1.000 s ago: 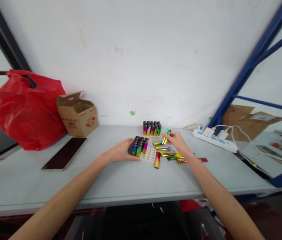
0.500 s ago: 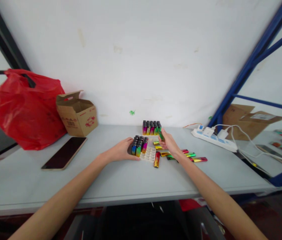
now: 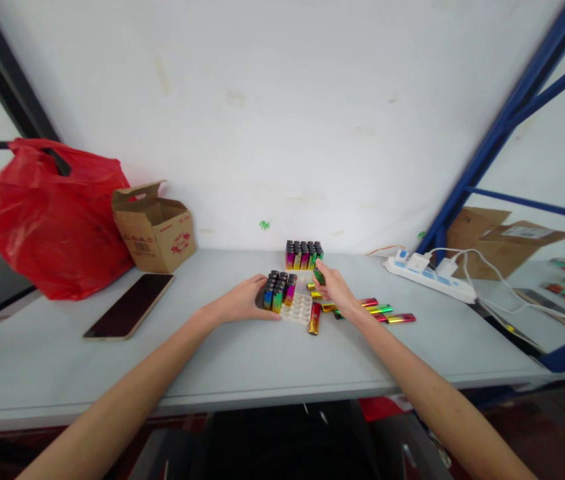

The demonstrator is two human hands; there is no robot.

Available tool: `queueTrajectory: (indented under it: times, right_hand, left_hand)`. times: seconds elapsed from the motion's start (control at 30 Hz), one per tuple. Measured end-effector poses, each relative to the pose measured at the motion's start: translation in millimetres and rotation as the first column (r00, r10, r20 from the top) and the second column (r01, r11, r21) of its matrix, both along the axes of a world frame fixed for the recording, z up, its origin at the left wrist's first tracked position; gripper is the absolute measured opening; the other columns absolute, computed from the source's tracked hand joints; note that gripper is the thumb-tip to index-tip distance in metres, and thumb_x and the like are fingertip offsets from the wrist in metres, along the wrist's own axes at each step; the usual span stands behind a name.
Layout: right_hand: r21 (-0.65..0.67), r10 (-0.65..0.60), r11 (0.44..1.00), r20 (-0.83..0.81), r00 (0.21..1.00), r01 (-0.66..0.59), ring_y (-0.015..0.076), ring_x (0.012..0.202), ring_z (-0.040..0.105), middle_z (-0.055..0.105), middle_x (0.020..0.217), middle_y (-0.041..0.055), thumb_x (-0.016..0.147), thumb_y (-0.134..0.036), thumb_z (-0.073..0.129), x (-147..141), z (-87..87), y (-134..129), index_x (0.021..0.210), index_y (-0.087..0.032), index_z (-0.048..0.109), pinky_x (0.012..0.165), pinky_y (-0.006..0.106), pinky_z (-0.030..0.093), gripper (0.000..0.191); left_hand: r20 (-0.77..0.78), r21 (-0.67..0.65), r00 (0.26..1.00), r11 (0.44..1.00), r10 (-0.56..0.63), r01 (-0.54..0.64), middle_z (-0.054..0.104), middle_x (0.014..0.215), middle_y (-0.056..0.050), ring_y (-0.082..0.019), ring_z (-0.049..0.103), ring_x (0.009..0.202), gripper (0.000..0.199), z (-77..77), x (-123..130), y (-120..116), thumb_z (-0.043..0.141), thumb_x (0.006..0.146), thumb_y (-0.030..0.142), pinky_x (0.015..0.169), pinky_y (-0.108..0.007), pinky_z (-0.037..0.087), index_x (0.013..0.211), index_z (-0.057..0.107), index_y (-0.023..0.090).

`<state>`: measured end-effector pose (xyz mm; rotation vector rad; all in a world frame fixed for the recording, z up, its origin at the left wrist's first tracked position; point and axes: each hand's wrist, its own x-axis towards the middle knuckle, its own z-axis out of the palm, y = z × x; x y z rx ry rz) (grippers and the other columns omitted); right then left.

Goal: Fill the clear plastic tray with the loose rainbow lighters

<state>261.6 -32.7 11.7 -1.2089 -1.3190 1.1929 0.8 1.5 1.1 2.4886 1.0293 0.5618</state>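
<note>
My left hand [image 3: 247,299] curves round the left side of a white tray [image 3: 298,310], its fingers and thumb against a group of upright coloured lighters [image 3: 277,291]. The right part of that tray shows bare round holes. My right hand [image 3: 331,283] pinches a green lighter [image 3: 319,276] just above and right of the tray. Behind it stands a second block of upright lighters [image 3: 304,255]. A red and gold lighter [image 3: 315,319] lies right of the tray, and several more lie beneath and beside my right wrist.
A black phone [image 3: 131,306], an open cardboard box [image 3: 155,230] and a red plastic bag [image 3: 55,217] are on the left. On the right are a white power strip [image 3: 429,277] with cables, a blue metal frame [image 3: 482,157] and a brown carton [image 3: 502,240]. Another person's hand shows at the far right.
My right hand has moved slightly left and down with the green lighter, closer to the tray. My left hand has stayed in place.
</note>
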Motion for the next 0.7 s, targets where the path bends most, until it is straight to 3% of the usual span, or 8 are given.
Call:
queueTrajectory:
  times: [0.13, 0.3, 0.4, 0.5, 0.57, 0.7]
  right_hand:
    - [0.058, 0.082, 0.995, 0.015, 0.997, -0.083, 0.0078, 0.044, 0.023, 0.031, 0.051, -0.0068, 0.087, -0.082, 0.047, 0, -4.5, 1, 0.064, -0.020, 0.051, 0.042, 0.022, 0.019, 0.066]
    - [0.213, 0.184, 0.957, 0.079, 0.980, -0.197, 0.0110, 0.051, 0.043, 0.049, 0.069, -0.0042, 0.096, -0.073, 0.045, 2, -4.1, -5, 0.099, -0.021, 0.061, 0.048, 0.025, 0.038, 0.054]
    - [0.430, 0.074, 0.879, 0.304, 0.950, -0.207, 0.0161, 0.074, 0.059, 0.060, 0.087, 0.0025, 0.100, -0.063, 0.049, 3, 2.0, -10, 0.100, -0.021, 0.063, 0.069, 0.029, 0.051, 0.044]
    - [0.599, -0.131, 0.780, 0.441, 0.888, -0.182, 0.0191, 0.085, 0.060, 0.063, 0.089, 0.0046, 0.095, -0.057, 0.061, 3, 6.6, -14, 0.087, -0.020, 0.064, 0.079, 0.032, 0.049, 0.038]
    - [0.594, -0.156, 0.782, 0.480, 0.863, -0.189, 0.0172, 0.073, 0.057, 0.061, 0.076, 0.0016, 0.094, -0.056, 0.064, 2, 7.2, -16, 0.080, -0.020, 0.063, 0.072, 0.030, 0.047, 0.039]
    - [0.489, -0.074, 0.854, 0.450, 0.890, -0.176, 0.0163, 0.062, 0.058, 0.066, 0.067, -0.0002, 0.089, -0.056, 0.070, -3, 2.9, -20, 0.078, -0.021, 0.063, 0.064, 0.029, 0.044, 0.037]
  left_hand:
    - [-0.047, 0.008, 0.999, 1.000, -0.005, 0.005, 0.066, 0.119, -0.012, -0.034, 0.064, 0.110, 0.080, 0.7, 0, 0, 0.079, 0.065, 0.075, 0.098, -0.044, 0.051, 0.121, 0.065, 0.019]
    - [-0.024, 0.022, 1.000, 1.000, -0.011, 0.012, 0.067, 0.118, -0.011, -0.034, 0.065, 0.109, 0.078, 2.2, 0, -1, 0.079, 0.065, 0.074, 0.098, -0.044, 0.051, 0.120, 0.066, 0.020]
    - [-0.030, 0.009, 1.000, 1.000, -0.007, 0.007, 0.067, 0.115, -0.010, -0.034, 0.065, 0.106, 0.077, 2.6, 0, -2, 0.079, 0.065, 0.074, 0.095, -0.044, 0.052, 0.118, 0.065, 0.020]
    - [-0.026, -0.008, 1.000, 1.000, -0.007, 0.007, 0.066, 0.112, -0.009, -0.032, 0.065, 0.103, 0.075, 1.8, 0, -1, 0.079, 0.065, 0.073, 0.092, -0.043, 0.052, 0.117, 0.065, 0.020]
    - [-0.015, -0.003, 1.000, 1.000, -0.006, 0.006, 0.066, 0.111, -0.009, -0.032, 0.065, 0.102, 0.074, 0.9, 0, 0, 0.079, 0.065, 0.073, 0.091, -0.042, 0.052, 0.115, 0.065, 0.021]
    - [-0.015, 0.013, 1.000, 1.000, -0.004, 0.005, 0.067, 0.111, -0.008, -0.032, 0.065, 0.103, 0.074, 0.2, 0, 0, 0.079, 0.064, 0.073, 0.090, -0.042, 0.052, 0.115, 0.066, 0.022]
